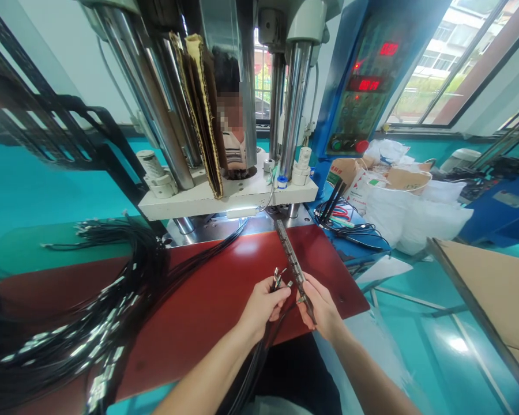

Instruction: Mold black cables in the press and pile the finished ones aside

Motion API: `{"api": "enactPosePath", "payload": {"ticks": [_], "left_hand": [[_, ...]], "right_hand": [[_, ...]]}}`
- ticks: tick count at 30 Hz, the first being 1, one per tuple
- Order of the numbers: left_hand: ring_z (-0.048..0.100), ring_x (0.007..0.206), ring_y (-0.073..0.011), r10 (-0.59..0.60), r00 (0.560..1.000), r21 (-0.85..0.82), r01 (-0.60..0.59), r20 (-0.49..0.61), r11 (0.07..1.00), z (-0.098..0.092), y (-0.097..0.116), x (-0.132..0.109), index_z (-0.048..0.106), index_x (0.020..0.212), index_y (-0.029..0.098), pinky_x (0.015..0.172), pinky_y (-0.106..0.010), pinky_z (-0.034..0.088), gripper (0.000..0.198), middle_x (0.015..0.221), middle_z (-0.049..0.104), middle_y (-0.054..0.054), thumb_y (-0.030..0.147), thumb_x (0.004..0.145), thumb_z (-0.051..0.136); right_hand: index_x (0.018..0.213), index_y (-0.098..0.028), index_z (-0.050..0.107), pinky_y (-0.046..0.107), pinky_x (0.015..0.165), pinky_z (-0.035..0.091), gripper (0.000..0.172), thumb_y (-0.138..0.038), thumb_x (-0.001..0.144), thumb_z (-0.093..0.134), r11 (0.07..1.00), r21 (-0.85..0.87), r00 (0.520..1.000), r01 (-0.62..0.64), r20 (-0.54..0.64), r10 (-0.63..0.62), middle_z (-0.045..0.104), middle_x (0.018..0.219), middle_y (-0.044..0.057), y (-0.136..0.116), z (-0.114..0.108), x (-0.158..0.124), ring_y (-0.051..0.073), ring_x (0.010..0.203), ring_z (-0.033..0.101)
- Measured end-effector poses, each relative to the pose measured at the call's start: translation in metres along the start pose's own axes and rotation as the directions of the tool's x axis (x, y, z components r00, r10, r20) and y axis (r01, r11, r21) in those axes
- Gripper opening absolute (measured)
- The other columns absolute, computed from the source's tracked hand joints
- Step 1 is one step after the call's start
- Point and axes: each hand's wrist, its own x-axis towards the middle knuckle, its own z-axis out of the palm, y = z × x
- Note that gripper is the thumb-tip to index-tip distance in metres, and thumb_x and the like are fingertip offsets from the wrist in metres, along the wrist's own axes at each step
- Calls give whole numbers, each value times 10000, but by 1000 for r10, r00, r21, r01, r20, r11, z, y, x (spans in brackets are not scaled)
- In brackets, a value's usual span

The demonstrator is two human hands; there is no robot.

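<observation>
Black cable ends (277,279) with metal terminals sit pinched in the fingers of the left hand (262,308), just beside the slotted metal bar (294,262) clasped by the right hand (322,305); a loosened pinch could drop them onto the red bench (324,259), near the heaped cable bundle (112,288), risking tangles.

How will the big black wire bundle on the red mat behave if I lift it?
The black wire bundle will probably sag, since its thin strands drape loosely across the red mat. Its metal end terminals look likely to snag and tangle.
</observation>
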Motion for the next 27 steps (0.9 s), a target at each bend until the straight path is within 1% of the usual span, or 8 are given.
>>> {"api": "enactPosePath", "payload": {"ticks": [4,10,14,17,19,22,24,27], "left_hand": [[187,302,-6,-38,999,94,37,14,995,3,4,2,408,586,175,331,-165,92,246,376,339,101,281,605,629],[172,295,-11,-49,999,82,49,-3,995,8,5,2,416,565,174,334,-173,86,228,346,314,105,265,577,625],[241,337,-9,39,998,25,-38,-54,999,9,2,2,410,541,160,364,-164,156,254,398,361,90,244,548,650],[263,363,-12,99,993,45,-97,-61,994,6,-1,0,415,550,154,380,-162,177,278,424,370,85,265,567,668],[280,364,-20,77,996,84,-74,-32,994,1,-1,-2,447,590,150,374,-165,189,261,444,402,73,308,616,652],[402,444,-50,57,998,76,-57,-7,996,-8,2,-5,542,741,135,418,-175,314,253,579,489,30,377,691,596],[455,515,-66,97,993,46,-95,-61,994,-14,4,-6,556,820,139,486,-189,382,279,631,498,23,399,719,566],[406,463,-57,197,957,61,-188,-216,980,-16,2,-5,498,846,171,441,-169,337,259,561,460,57,416,761,507]], "right_hand": [[1185,-136,436,122,241,232,423,-421,873,429,1000,-28,1000,-9,10,9,489,482,-60,-1,0,0,45,259,357],[1206,-110,424,133,242,224,478,-442,862,418,992,-129,1000,-12,11,14,484,476,-58,-4,1,-1,51,264,358],[1215,-110,421,138,269,243,471,-441,883,367,954,-296,999,41,36,-32,431,431,-80,-6,5,-1,52,277,347],[1223,-120,420,139,291,265,462,-432,889,358,927,-370,998,66,38,-56,425,438,-81,-5,6,-1,49,294,358],[1222,-119,424,140,277,246,463,-431,884,371,942,-333,999,45,42,-33,447,462,-70,-4,6,-1,47,287,356],[1221,-110,425,141,254,223,480,-438,871,400,974,-228,1000,-1,19,6,461,475,-63,-4,3,-1,42,267,341],[1225,-107,422,137,251,218,484,-433,867,415,983,-184,1000,-15,6,16,461,471,-64,-5,2,0,39,264,341],[1223,-118,428,125,251,195,444,-400,881,411,987,-156,999,-25,20,28,475,477,-58,-5,2,1,31,263,341]]}}
